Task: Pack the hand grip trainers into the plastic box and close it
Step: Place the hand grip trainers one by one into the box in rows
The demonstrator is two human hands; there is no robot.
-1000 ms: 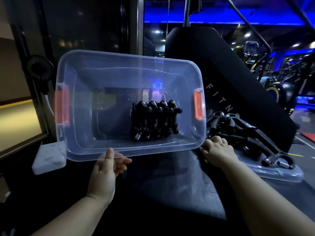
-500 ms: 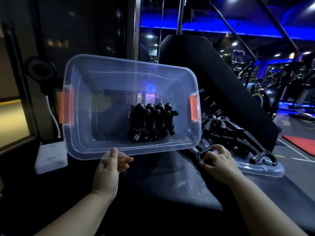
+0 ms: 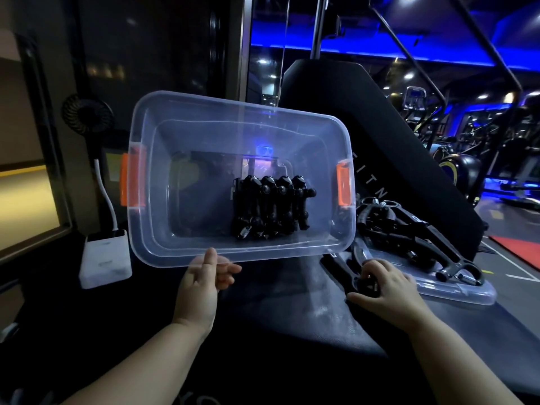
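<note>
A clear plastic box [image 3: 163, 247] with orange latches is tipped up so its opening faces me. Several black hand grip trainers [image 3: 270, 207] are lined up inside it at the lower right. My left hand [image 3: 201, 285] holds the box by its near rim, thumb on top and fingers behind. More black grip trainers [image 3: 409, 232] lie piled on the clear lid [image 3: 467, 293] to the right. My right hand [image 3: 385, 287] grips one black trainer [image 3: 355, 270] at the lid's near left edge.
A white block [image 3: 105, 258] with a white cable stands left of the box on the dark surface. A small black fan [image 3: 87, 118] stands behind it. A large black padded gym machine [image 3: 380, 135] rises behind the lid. Gym equipment fills the far right.
My right hand has closed around a trainer at the lid's edge and drawn it slightly toward me. The box has tilted a little, still held by my left hand.
</note>
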